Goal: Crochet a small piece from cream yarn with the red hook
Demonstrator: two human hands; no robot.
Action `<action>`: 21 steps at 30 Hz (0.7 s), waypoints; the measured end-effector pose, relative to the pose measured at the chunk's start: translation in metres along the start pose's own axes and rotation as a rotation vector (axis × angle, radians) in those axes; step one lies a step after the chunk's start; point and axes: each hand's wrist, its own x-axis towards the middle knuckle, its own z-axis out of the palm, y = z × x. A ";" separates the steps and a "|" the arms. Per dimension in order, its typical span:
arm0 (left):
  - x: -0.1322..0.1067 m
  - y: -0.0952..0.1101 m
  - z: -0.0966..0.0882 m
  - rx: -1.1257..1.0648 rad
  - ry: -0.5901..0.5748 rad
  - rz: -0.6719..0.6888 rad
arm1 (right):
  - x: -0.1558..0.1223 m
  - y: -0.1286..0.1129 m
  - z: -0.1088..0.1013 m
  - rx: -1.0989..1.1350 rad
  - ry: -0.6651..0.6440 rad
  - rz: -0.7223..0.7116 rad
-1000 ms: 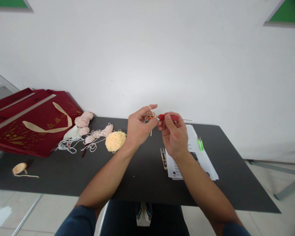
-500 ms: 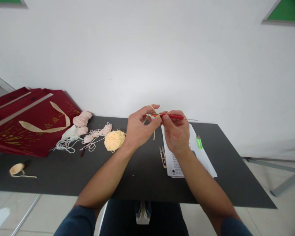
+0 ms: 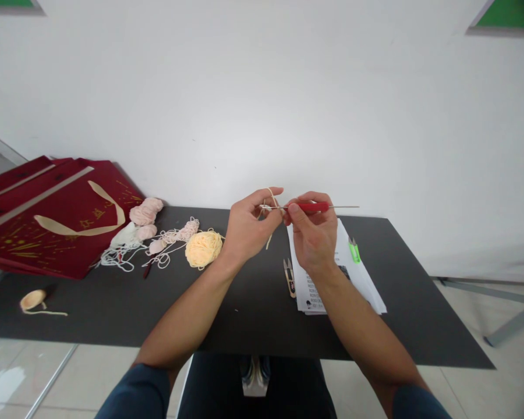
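Observation:
My right hand [image 3: 312, 233] pinches a crochet hook with a red handle [image 3: 313, 206], held level above the black table [image 3: 253, 308], its metal shaft pointing left. My left hand [image 3: 248, 224] is closed on a strand of cream yarn [image 3: 269, 238], looped over the raised forefinger and hanging down between the two hands. The hook's tip meets the yarn at my left fingertips. A cream yarn ball [image 3: 203, 249] lies on the table just left of my left hand.
Pink yarn skeins [image 3: 146, 212] and loose tangled threads [image 3: 122, 256] lie at the left. Dark red gift bags [image 3: 48, 215] cover the table's left end. Small snips [image 3: 290, 277], white papers [image 3: 332, 273], a green clipper [image 3: 354, 251] and a small yarn coil [image 3: 32, 299] also rest there.
The hook has slid a little to the right and now lies more level. Both hands stay together at the same spot, and the hanging yarn tail has swung slightly.

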 end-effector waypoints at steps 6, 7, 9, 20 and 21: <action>-0.002 0.002 -0.001 0.180 -0.056 0.049 | 0.002 -0.006 0.002 0.056 -0.089 0.179; -0.001 0.003 -0.001 0.219 -0.065 0.069 | 0.003 -0.007 0.001 0.067 -0.102 0.206; 0.000 0.003 -0.002 0.311 -0.072 0.107 | 0.005 -0.007 -0.001 0.067 -0.116 0.252; -0.009 -0.063 -0.006 0.245 -0.172 -0.087 | -0.015 0.053 -0.045 -0.087 0.010 0.225; -0.012 -0.070 -0.007 0.177 -0.170 -0.125 | -0.018 0.059 -0.048 -0.093 0.029 0.218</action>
